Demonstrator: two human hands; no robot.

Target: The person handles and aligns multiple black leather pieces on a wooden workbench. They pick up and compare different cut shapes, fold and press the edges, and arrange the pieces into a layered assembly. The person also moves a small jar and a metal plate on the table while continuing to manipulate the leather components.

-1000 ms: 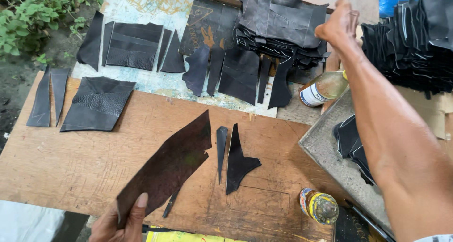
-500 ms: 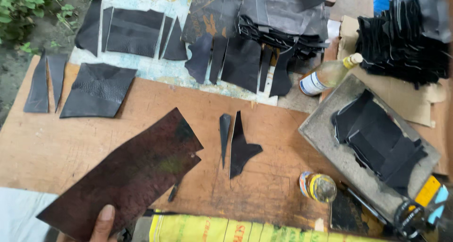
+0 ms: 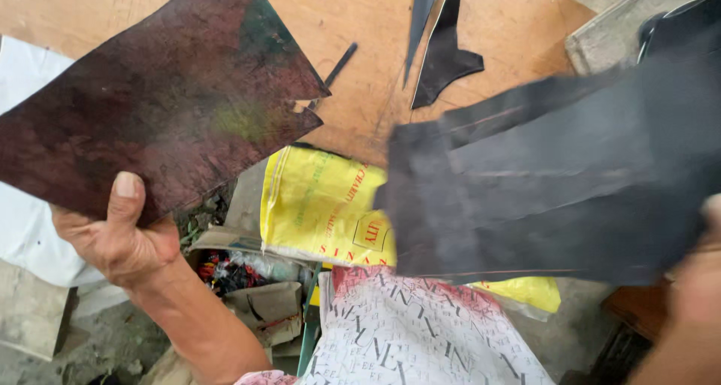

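Two dark sheets in hand, both lifted off the wooden board (image 3: 353,24); nothing cut or joined yet, as far as visible. Left hand (image 3: 120,238) pinches the brown mottled sheet (image 3: 158,92) at its lower edge, thumb on top. Right hand (image 3: 695,280), blurred, grip unclear, carries a black stacked bundle (image 3: 556,190) over a yellow sack (image 3: 323,205).

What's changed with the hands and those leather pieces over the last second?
The right hand, which was reaching up to the far black pile, has come back near the body gripping a stack of black cut pieces. The left hand has lifted the brown leather sheet off the wooden board toward the body. The two small black offcuts stayed on the board.
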